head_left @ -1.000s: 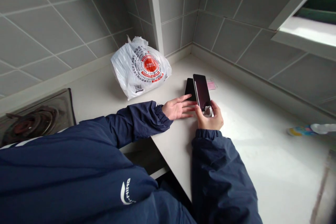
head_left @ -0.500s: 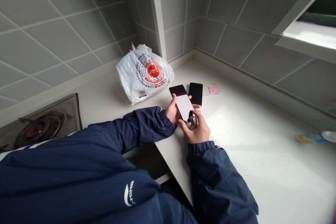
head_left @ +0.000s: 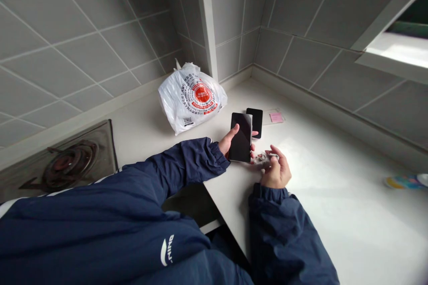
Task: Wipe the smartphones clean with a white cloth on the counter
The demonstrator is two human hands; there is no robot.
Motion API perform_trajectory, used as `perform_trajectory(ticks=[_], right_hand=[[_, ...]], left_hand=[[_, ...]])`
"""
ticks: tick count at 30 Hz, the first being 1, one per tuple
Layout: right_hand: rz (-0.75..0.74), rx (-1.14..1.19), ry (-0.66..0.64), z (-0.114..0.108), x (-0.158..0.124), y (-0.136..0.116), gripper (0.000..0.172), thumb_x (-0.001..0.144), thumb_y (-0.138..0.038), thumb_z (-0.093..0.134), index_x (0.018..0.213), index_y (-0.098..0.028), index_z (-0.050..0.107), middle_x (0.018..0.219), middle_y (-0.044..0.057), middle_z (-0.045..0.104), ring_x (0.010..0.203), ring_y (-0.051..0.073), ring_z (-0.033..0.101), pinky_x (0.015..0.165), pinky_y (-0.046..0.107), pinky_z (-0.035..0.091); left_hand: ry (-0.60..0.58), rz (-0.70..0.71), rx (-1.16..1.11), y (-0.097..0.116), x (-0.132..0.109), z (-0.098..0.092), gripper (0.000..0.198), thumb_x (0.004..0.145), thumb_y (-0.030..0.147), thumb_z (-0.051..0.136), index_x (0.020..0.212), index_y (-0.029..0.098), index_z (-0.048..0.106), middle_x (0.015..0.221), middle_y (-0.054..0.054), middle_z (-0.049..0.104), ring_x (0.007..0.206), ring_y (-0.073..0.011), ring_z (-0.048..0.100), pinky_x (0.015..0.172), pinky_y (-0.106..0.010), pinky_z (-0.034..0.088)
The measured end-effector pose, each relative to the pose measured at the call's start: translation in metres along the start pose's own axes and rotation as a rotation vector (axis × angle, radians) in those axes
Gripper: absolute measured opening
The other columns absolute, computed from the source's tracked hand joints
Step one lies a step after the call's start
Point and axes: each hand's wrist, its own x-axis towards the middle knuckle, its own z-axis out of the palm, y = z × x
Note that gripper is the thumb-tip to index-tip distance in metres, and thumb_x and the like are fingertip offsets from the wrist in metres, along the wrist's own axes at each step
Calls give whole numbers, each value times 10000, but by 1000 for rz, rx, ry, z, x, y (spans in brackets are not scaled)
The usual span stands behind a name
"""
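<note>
A black smartphone (head_left: 240, 144) is held upright in my left hand (head_left: 227, 142), thumb over its screen and fingertips showing at its right edge. To the right of it, my right hand (head_left: 277, 171) is closed on a crumpled whitish cloth or tissue (head_left: 264, 159), pinched between thumb and fingers. It looks apart from the phone, though the gap is small. A second black phone (head_left: 256, 120) lies flat on the counter just behind the held one. Next to that is a clear phone case (head_left: 269, 117) with a pink label (head_left: 276, 117).
A white plastic bag (head_left: 192, 98) with red and black print stands at the back of the white counter (head_left: 321, 213). On the left sits a gas stove burner (head_left: 68, 167). A colourful packet or bottle (head_left: 406, 181) lies far right. Tiled walls (head_left: 321, 67) bound the corner.
My right hand has moved right, off the phone, with the crumpled cloth. The phone is now turned more upright, and its bright reflection has mostly gone. The view has shifted slightly.
</note>
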Motion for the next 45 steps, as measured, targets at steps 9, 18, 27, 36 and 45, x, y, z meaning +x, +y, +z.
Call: perform_trajectory(ticks=[9,18,27,36,45], right_hand=[[84,42,-151,-30,9,-4,485,756,-255,491,1193,-224,699,1077,63,664,973,262,729,816,487,604],[-464,-618,-244,-65,2,-14,481,827,-148,547,1293,-185,660,1137,117,705,1047,255,679,926,474,571],[-673,-743,-95,-94,19,-15,55,865,-217,709,908,-191,732,949,74,757,916,219,734,846,364,603],[-601,-1070,-219,-112,29,-16,388,869,-502,684,1076,-180,750,1002,110,683,857,248,655,777,411,582],[-469,-1105,-397,-121,34,-16,312,923,-447,530,905,-233,756,845,55,694,754,213,656,652,339,526]], left_hand=[[-44,-125,-15,7,4,-1,778,972,690,168,1461,151,442,944,-162,699,795,-305,709,786,-538,540],[-31,-163,-40,11,5,4,854,944,729,144,1474,131,447,931,-177,710,723,-280,690,749,-533,545],[-41,-191,-12,8,11,5,845,925,739,220,1467,138,461,981,-197,708,759,-308,695,755,-544,523],[-52,-237,-37,6,23,12,821,921,733,217,1424,150,504,997,-182,697,773,-310,698,757,-557,525],[-119,-282,-104,-7,34,16,791,914,738,268,1409,170,511,1009,-160,694,795,-305,687,787,-554,522]])
